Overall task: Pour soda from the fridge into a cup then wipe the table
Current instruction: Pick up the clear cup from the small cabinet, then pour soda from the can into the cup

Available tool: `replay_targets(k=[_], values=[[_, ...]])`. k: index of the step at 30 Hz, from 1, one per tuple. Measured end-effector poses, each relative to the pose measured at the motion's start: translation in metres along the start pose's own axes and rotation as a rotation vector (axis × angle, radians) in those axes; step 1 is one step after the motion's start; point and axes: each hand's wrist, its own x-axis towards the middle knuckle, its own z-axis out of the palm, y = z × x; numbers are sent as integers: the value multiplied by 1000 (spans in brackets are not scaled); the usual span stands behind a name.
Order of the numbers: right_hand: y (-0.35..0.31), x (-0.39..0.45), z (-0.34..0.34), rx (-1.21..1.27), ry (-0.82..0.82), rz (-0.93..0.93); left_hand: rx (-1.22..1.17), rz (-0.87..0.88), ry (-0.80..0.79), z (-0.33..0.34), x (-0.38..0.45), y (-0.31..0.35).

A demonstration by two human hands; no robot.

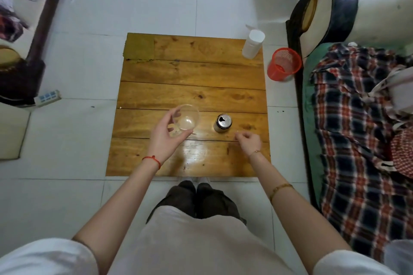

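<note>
The person wears a loose white short-sleeved top (192,241) over dark grey trousers (196,201). A thin red string bracelet (153,159) circles the left wrist. A fine gold chain (254,152) sits at the right wrist, and a wider gold bangle (279,190) rings the right forearm.

Centre frame sits a square wooden table (190,96) of planks, glossy near its lower edge. On it: an opened soda can (223,123) upright in the lower right part, a white plastic bottle (252,44) at the upper right corner, and a flat olive-green cloth (139,48) at the upper left corner. The table stands on a white tiled floor (156,2); a red mesh wastebasket (283,64) stands on the tiles just beside its upper right, and a white power strip (48,96) lies at left.
</note>
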Motion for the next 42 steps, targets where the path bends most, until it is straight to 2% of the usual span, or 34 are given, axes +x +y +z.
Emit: replay_targets(k=[4, 12, 25, 33, 38, 42], values=[[11, 35, 14, -107, 48, -52, 35, -28, 0, 15, 16, -27], [55, 98, 63, -231, 19, -178, 3, -114, 0, 50, 44, -93], [78, 152, 113, -23, 154, -348, -11, -153, -10, 79, 65, -154], [66, 133, 100, 56, 154, -390, -58, -130, 20, 59, 54, -135], [33, 82, 69, 133, 83, -407, -17, -85, 1, 32, 40, -96], [0, 37, 43, 133, 60, -496, -5, -37, 0, 6, 26, -58]])
